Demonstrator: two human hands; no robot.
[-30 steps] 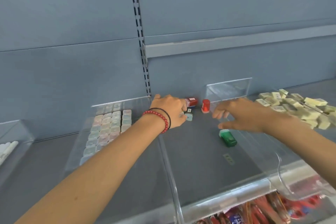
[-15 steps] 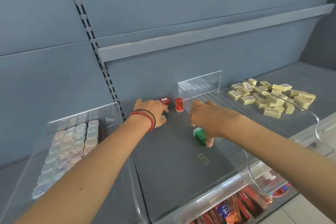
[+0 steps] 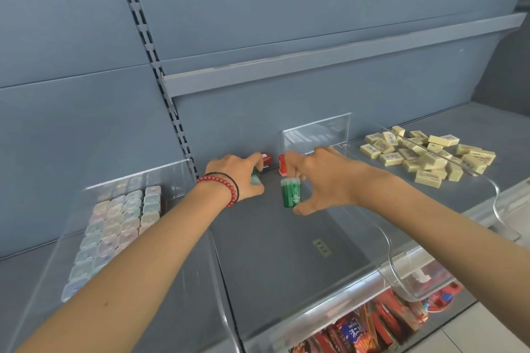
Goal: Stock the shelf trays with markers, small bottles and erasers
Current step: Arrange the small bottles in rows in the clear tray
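At the far left, the left tray of clear plastic holds rows of pastel boxes, packed side by side and filling most of its floor. A slotted rail runs up the grey back wall behind it.

The left hand, with a red bracelet and a thin black band at the wrist, reaches to the back of the middle tray. Its fingers are curled round a teal item, most of it hidden under the hand, so what it is cannot be told. Just behind the fingertips a red bottle lies on its side against the back wall. Beside it to the right a second red bottle stands upright, partly covered by the right hand.

The right hand pinches a green bottle between the thumb below and the fingers at its pale cap; the bottle is upright, with a white rabbit print facing the camera. Whether it touches the tray floor cannot be told. The other fingers are spread loosely. Nearer the front of the middle tray a small label sits on the floor.

To the right, past a clear wall, the right tray holds a loose heap of yellow erasers. On the shelf below, at the bottom edge, red packets are crowded together.
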